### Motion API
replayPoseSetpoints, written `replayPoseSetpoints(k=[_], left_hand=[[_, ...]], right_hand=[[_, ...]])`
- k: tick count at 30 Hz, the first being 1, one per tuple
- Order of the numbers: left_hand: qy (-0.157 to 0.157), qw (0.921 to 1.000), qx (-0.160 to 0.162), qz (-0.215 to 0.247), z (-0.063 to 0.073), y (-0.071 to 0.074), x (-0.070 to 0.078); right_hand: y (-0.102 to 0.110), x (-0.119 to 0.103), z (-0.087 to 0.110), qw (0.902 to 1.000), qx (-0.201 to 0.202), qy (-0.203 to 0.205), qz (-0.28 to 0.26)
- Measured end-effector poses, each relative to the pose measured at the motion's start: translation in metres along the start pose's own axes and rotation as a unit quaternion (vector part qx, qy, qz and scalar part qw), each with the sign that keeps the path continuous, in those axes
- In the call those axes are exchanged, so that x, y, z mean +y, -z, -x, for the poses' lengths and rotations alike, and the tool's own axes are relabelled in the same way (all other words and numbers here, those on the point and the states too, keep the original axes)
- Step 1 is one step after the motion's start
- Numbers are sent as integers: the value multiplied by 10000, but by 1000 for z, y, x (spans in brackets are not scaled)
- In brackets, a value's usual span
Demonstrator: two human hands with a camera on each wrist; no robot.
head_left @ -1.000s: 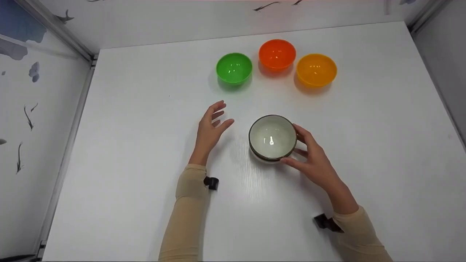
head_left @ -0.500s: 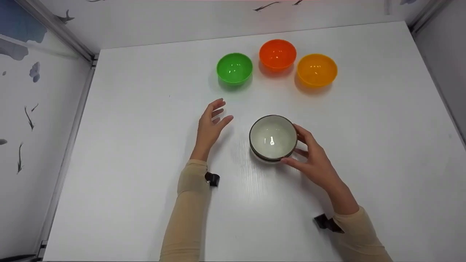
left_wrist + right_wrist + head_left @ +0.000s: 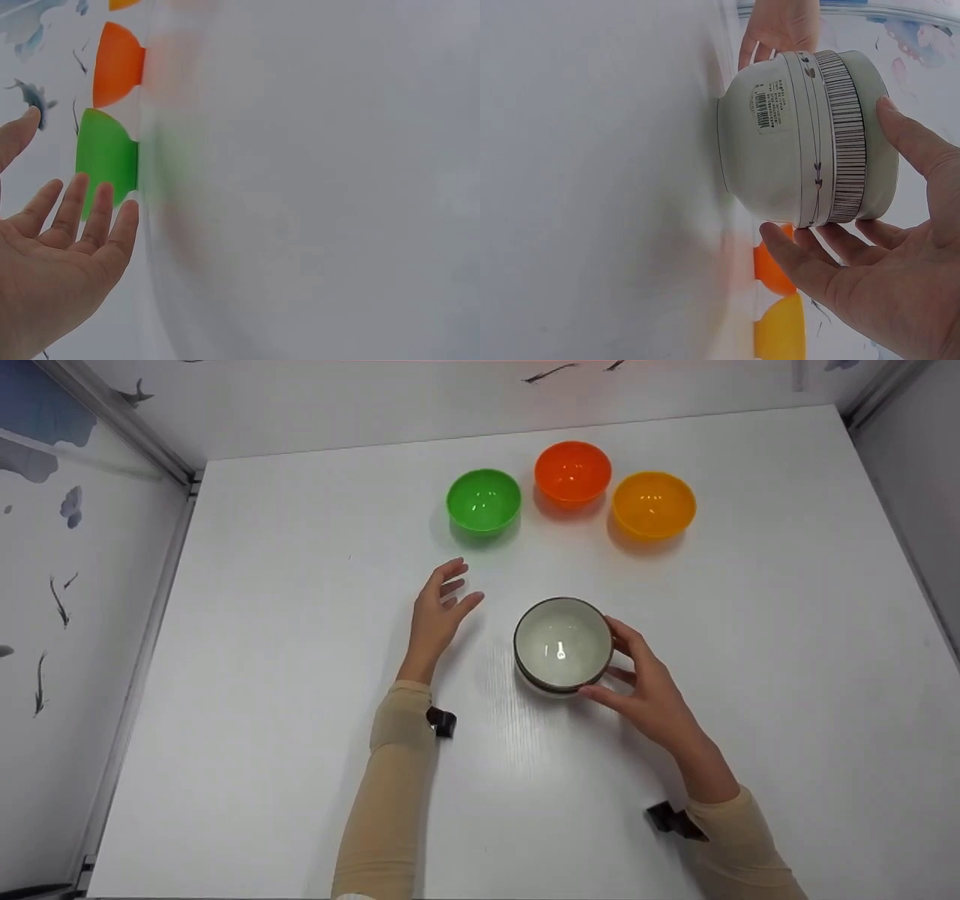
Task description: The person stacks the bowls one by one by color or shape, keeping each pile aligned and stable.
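Note:
Pale ceramic bowls with dark rims (image 3: pixel 562 641), apparently two nested together, stand upright on the table. My right hand (image 3: pixel 649 694) grips this stack from the right, thumb near the front rim and fingers round the far side. The right wrist view shows a barcode label on the lower bowl (image 3: pixel 761 176) and a striped band above it. My left hand (image 3: pixel 435 615) hovers left of the stack with thumb and fingers spread, holding nothing. Beyond it sits a green bowl (image 3: pixel 484 502), apart from the fingertips in the head view.
An orange-red bowl (image 3: pixel 573 474) and a yellow-orange bowl (image 3: pixel 653 505) stand upright at the back, to the right of the green one. The white table (image 3: pixel 285 675) is bordered by panels at the back, left and right.
My left hand has moved slightly forward, away from me, toward the green bowl. The right hand and the stacked bowls have stayed in place.

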State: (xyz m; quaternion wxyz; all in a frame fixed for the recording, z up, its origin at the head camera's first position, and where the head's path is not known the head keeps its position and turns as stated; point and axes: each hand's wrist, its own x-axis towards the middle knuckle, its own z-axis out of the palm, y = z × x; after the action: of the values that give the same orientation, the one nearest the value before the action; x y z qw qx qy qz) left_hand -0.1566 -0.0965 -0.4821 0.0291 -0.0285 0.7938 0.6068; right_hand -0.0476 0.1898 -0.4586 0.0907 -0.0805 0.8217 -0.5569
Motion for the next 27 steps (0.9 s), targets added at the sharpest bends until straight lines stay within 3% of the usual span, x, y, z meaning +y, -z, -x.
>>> replayPoseSetpoints(k=[17,27], left_hand=[[25,9998,144,94,-15,3,-1],[59,9986,195,486,-27,2,4]], right_hand=[[0,-3,0,10000,5,-37,-41],[1,-1,1,10000,42,43,-66]])
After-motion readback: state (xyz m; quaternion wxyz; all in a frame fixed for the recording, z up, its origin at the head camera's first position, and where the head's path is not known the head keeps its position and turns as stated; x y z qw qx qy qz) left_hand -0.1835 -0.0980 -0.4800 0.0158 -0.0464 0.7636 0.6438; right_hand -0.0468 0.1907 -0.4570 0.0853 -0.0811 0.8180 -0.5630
